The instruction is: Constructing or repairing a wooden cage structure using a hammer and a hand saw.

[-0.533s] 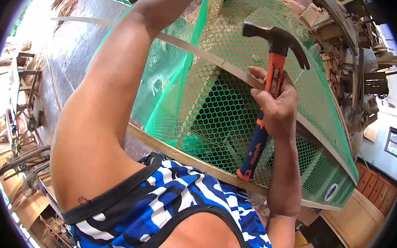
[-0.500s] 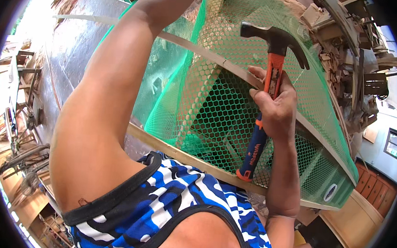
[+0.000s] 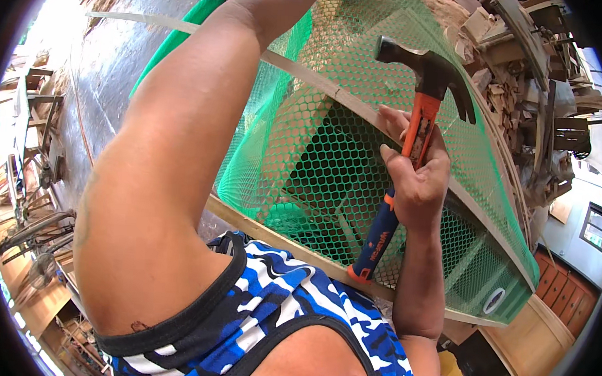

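Observation:
My right hand (image 3: pixel 420 184) is closed around a claw hammer (image 3: pixel 424 113), gripping it at the orange upper part of the shaft. The hammer's dark head points away from me and its blue handle, with an orange end, slants back toward my body. Under that hand lies green mesh netting (image 3: pixel 301 181) stretched over a wooden frame (image 3: pixel 353 105). My left arm (image 3: pixel 181 127) reaches forward across the left part of the netting. Its hand lies beyond the top edge, so its fingers and whatever they touch are hidden.
Stacked wood scraps (image 3: pixel 503 93) lie at the far right. On the left are a grey floor sheet (image 3: pixel 113 76) and a cluttered rack of parts (image 3: pixel 34 147). A wooden panel (image 3: pixel 538 340) and a reddish-brown slatted piece (image 3: pixel 565 287) stand at the lower right.
My left forearm has shifted to the right, and the green netting beside it has bunched up at the upper left. The hammer has tilted slightly, its head moving right, still in my right hand.

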`<move>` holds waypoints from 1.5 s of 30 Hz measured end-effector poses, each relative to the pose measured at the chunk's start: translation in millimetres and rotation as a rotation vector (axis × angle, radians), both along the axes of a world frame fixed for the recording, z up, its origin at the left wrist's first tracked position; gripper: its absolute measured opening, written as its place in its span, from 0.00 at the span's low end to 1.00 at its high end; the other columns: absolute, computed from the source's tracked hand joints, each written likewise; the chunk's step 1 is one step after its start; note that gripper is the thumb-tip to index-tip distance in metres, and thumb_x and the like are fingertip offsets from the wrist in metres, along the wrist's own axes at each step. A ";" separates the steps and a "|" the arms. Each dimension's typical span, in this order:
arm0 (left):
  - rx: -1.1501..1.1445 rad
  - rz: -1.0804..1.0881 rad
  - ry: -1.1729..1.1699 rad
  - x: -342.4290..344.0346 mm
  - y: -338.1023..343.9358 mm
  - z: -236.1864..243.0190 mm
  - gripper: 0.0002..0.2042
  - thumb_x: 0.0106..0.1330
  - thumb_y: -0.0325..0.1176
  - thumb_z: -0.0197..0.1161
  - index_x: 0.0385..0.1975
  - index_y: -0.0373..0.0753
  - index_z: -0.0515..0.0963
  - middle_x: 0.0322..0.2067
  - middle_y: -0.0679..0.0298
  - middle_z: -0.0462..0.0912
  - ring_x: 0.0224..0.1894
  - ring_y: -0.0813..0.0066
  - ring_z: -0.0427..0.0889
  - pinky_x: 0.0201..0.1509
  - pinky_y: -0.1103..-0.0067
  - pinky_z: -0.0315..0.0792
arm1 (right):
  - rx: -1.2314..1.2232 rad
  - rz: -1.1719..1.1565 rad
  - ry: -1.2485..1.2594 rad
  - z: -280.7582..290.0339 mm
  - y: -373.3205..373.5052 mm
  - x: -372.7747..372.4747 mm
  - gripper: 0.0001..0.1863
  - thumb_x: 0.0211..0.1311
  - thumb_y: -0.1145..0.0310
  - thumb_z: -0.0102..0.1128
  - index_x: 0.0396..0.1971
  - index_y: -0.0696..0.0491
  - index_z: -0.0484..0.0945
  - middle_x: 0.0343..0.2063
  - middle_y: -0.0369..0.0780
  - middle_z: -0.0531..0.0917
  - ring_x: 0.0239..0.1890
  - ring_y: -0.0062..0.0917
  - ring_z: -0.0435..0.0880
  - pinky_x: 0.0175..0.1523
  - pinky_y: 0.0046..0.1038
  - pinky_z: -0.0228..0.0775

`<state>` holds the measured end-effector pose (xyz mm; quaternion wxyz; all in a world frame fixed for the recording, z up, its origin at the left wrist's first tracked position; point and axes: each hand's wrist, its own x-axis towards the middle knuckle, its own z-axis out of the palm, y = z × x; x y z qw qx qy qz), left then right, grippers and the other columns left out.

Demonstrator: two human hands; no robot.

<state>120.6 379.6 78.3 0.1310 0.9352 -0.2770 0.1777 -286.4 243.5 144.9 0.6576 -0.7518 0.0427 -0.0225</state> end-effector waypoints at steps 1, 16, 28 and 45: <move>0.009 -0.007 -0.009 -2.3 -3.7 1.8 0.13 0.65 0.41 0.58 0.32 0.41 0.86 0.25 0.54 0.86 0.30 0.55 0.87 0.37 0.63 0.81 | 0.033 0.001 0.013 0.8 -1.8 -0.7 0.24 0.55 0.80 0.56 0.55 0.63 0.73 0.51 0.48 0.84 0.55 0.30 0.83 0.62 0.29 0.71; 0.042 -0.025 0.082 2.3 -45.1 -16.3 0.12 0.64 0.42 0.56 0.39 0.55 0.87 0.29 0.50 0.86 0.34 0.48 0.86 0.42 0.57 0.80 | -0.028 0.021 0.175 6.1 -20.9 -5.1 0.30 0.56 0.85 0.49 0.63 0.63 0.63 0.59 0.50 0.78 0.59 0.23 0.78 0.47 0.14 0.70; 0.034 -0.031 0.046 17.7 -32.6 -34.5 0.15 0.65 0.42 0.59 0.22 0.41 0.85 0.23 0.49 0.84 0.28 0.47 0.85 0.35 0.56 0.79 | -0.031 0.037 0.171 4.7 -16.4 1.6 0.34 0.51 0.82 0.48 0.64 0.64 0.62 0.58 0.49 0.80 0.52 0.23 0.80 0.50 0.18 0.72; 0.064 0.053 -0.002 3.3 -34.3 -22.8 0.17 0.66 0.43 0.55 0.33 0.39 0.88 0.31 0.45 0.86 0.39 0.48 0.87 0.46 0.60 0.81 | -0.027 0.062 0.212 8.1 -18.6 -2.3 0.35 0.49 0.84 0.47 0.64 0.64 0.63 0.58 0.50 0.79 0.63 0.34 0.77 0.68 0.32 0.64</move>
